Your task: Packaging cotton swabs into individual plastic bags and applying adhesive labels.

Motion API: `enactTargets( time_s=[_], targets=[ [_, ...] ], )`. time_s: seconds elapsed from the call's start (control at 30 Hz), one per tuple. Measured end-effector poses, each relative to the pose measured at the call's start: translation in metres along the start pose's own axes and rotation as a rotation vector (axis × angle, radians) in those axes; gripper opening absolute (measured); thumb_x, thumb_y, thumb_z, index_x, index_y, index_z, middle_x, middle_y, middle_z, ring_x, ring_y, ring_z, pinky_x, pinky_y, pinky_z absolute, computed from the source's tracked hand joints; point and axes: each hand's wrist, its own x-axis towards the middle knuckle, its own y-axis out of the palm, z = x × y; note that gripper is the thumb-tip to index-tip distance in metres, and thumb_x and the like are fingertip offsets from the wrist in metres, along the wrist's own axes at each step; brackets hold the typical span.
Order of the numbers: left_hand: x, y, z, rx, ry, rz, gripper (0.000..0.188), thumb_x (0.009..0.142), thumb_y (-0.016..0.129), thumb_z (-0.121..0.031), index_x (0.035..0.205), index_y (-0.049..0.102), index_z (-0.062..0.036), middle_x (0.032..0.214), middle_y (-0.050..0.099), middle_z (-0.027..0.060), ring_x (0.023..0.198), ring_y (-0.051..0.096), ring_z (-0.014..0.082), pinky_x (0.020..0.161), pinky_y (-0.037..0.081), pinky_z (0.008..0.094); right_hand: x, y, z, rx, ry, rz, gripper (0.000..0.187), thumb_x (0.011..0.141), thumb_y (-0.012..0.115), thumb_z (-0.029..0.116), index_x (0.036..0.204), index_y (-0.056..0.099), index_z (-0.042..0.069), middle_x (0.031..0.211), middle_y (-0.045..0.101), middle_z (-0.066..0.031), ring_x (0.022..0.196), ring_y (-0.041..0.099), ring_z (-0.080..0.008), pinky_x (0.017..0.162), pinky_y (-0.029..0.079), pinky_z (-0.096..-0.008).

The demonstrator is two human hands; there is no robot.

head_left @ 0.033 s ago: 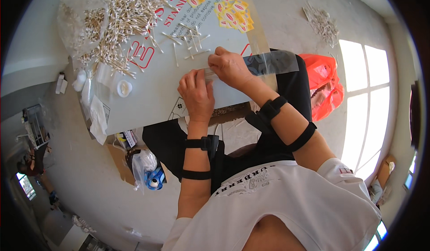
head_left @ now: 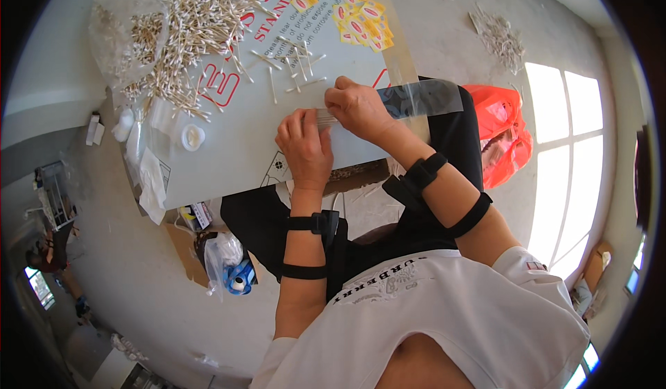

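Note:
My left hand and my right hand are close together over the near part of the table. Between them lies a row of cotton swabs, partly covered by my fingers. The left fingers are curled at its left end, and the right fingers are pinched at the other end. A clear plastic strip stretches out to the right from beside my right hand, past the table edge. Several loose cotton swabs lie just beyond my hands. Farther left is a large heap of cotton swabs with a clear bag.
Yellow and white labels lie at the far right of the table. A small round white container sits at the left, near crumpled white tissue. A red plastic bag is on the right. More swabs lie on the floor.

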Motion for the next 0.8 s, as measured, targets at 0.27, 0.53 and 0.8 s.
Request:
enactTargets(
  time_s=[0.27, 0.53, 0.8],
  targets=[
    [0.006, -0.002, -0.001, -0.078, -0.031, -0.038, 0.05, 0.075, 0.07, -0.015, 0.122, 0.053, -0.006, 0.121, 0.051, 0.0123, 0.112, 0.045, 0.0348, 0.095, 0.035, 0.0466, 0.051, -0.019, -0.008, 0.049, -0.113, -0.229, 0.03, 0.072, 0.062, -0.001, 0.095, 0.07, 0.016, 0.094, 0.058, -0.0076, 0.092, 0.06, -0.0293, 0.076, 0.05, -0.0387],
    [0.008, 0.001, 0.005, -0.058, -0.022, -0.01, 0.05, 0.074, 0.071, -0.017, 0.12, 0.053, -0.0084, 0.121, 0.05, 0.0116, 0.112, 0.045, 0.0346, 0.094, 0.035, 0.0472, 0.104, -0.025, -0.017, -0.229, -0.508, -0.041, 0.029, 0.069, 0.068, -0.003, 0.087, 0.072, 0.02, 0.102, 0.056, -0.0029, 0.104, 0.055, -0.0243, 0.085, 0.047, -0.0359],
    [0.007, 0.0, 0.005, -0.045, -0.035, -0.002, 0.049, 0.074, 0.071, -0.018, 0.119, 0.054, -0.0088, 0.12, 0.051, 0.0108, 0.112, 0.046, 0.0336, 0.093, 0.036, 0.0463, 0.109, -0.018, -0.012, -0.233, -0.549, 0.054, 0.013, 0.072, 0.071, 0.007, 0.066, 0.061, 0.012, 0.097, 0.056, -0.0014, 0.101, 0.054, -0.0222, 0.082, 0.046, -0.0356]
  ],
)
